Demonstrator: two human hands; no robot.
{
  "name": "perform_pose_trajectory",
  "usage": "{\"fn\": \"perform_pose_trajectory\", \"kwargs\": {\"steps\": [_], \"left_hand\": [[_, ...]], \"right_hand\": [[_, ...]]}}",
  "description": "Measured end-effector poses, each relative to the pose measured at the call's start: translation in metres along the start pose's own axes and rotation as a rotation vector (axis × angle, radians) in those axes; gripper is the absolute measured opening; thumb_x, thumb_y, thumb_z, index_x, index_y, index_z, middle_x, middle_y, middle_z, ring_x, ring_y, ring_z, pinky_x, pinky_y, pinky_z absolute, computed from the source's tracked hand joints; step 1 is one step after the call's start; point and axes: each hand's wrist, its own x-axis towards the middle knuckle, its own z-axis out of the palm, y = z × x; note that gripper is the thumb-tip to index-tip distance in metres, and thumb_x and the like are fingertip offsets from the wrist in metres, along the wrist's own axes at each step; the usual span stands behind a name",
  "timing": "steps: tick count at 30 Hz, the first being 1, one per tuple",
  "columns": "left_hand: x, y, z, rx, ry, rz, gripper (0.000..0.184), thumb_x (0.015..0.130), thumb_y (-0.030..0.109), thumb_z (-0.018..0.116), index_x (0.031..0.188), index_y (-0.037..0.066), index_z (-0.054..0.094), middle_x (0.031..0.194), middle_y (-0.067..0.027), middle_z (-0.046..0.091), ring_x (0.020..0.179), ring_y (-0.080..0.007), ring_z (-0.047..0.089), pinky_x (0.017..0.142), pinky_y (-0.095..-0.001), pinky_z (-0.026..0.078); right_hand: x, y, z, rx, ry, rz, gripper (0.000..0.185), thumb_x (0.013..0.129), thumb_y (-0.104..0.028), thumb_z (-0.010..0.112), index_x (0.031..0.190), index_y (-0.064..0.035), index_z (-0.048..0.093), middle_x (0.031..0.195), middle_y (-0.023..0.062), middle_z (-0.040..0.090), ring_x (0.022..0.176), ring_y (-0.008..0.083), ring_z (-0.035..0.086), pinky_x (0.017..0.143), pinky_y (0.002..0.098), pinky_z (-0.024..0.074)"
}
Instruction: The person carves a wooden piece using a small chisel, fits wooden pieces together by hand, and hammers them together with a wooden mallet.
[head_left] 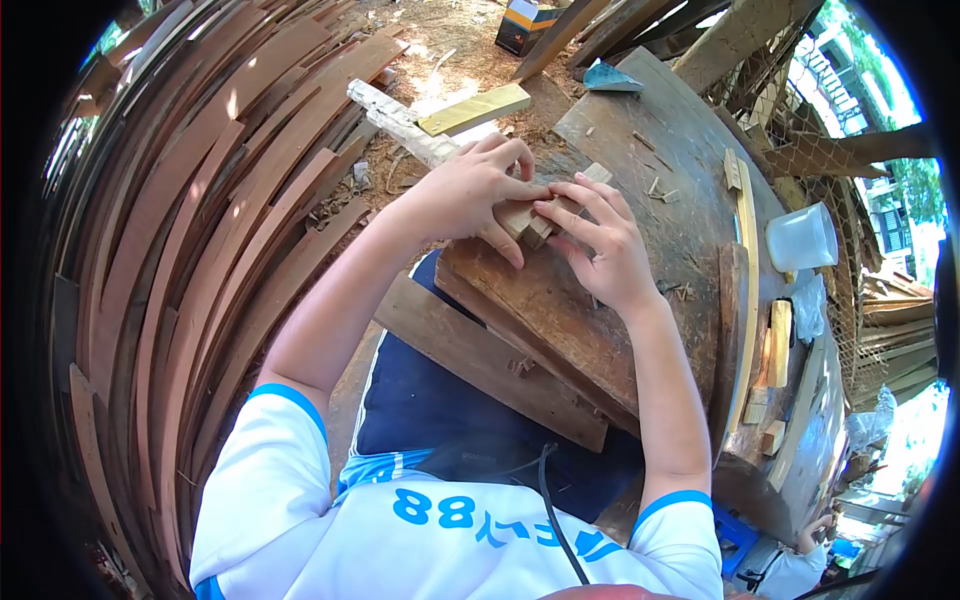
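My left hand (468, 192) is closed around short pieces of light wood (537, 234), thumb along their near side and fingers over the top. From the other side, my right hand (606, 242) grips the same wood with its fingertips, which meet the left fingers there. One squared end sticks out toward me, and another bit of the wood shows beyond the right fingers. How the pieces fit together is hidden by my fingers. All this is over the near left edge of a worn wooden bench (670, 150).
Long stacked planks (230, 150) fill the left. A yellowish wood strip (475, 108) and a whitish board (400, 122) lie beyond my left hand. On the right are a translucent plastic tub (802, 238), a wood-handled tool (779, 345) and wire mesh. Another person (795, 570) is at lower right.
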Motion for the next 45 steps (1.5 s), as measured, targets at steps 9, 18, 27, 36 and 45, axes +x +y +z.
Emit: {"fn": "perform_pose_trajectory", "kwargs": {"steps": [9,18,27,36,45], "left_hand": [[-0.011,-0.032,0.025,-0.404,0.318,0.013,0.076,0.063,0.042,0.102,0.129,0.012,0.082,0.111,-0.0081,0.072,0.108,-0.0259,0.069,0.094,-0.0376,0.057],[-0.014,-0.039,0.043,-0.403,0.672,-0.086,0.054,0.087,0.042,0.091,0.123,0.003,0.082,0.108,-0.0112,0.08,0.093,-0.0201,0.076,0.081,-0.0335,0.061],[-0.045,-0.054,0.064,-0.337,0.793,-0.378,0.051,0.105,0.045,0.072,0.128,0.0,0.069,0.1,-0.0175,0.08,0.093,-0.0273,0.079,0.08,-0.0384,0.06],[-0.014,-0.07,0.027,-0.345,0.349,-0.485,0.041,0.109,0.04,0.063,0.121,0.001,0.066,0.112,-0.019,0.079,0.104,-0.0302,0.077,0.095,-0.0404,0.062],[-0.009,-0.095,0.065,-0.345,0.223,-0.379,0.037,0.113,0.038,0.06,0.124,0.003,0.065,0.112,-0.0198,0.073,0.11,-0.0313,0.07,0.095,-0.0459,0.054]], "right_hand": [[0.017,0.003,0.01,0.167,0.071,0.018,0.054,0.086,-0.014,0.087,0.138,-0.0192,0.076,0.136,0.0056,0.071,0.135,0.0341,0.059,0.116,0.0467,0.0484],[0.028,0.012,0.014,0.565,0.17,0.277,0.045,0.102,-0.023,0.08,0.144,-0.0113,0.068,0.119,0.003,0.072,0.106,0.0169,0.068,0.098,0.033,0.0532],[0.006,0.017,0.019,0.757,0.375,0.282,0.044,0.108,-0.027,0.074,0.144,-0.0041,0.064,0.123,0.0013,0.068,0.111,0.0099,0.063,0.101,0.0272,0.0467],[0.004,0.019,0.019,0.741,0.339,0.294,0.048,0.108,-0.026,0.073,0.147,-0.0001,0.061,0.125,0.0014,0.066,0.113,0.0108,0.061,0.103,0.0282,0.0461],[0.002,0.018,0.021,0.747,0.281,0.293,0.053,0.107,-0.028,0.075,0.149,0.0,0.059,0.127,0.0035,0.064,0.115,0.0128,0.061,0.104,0.0304,0.0473]]}}
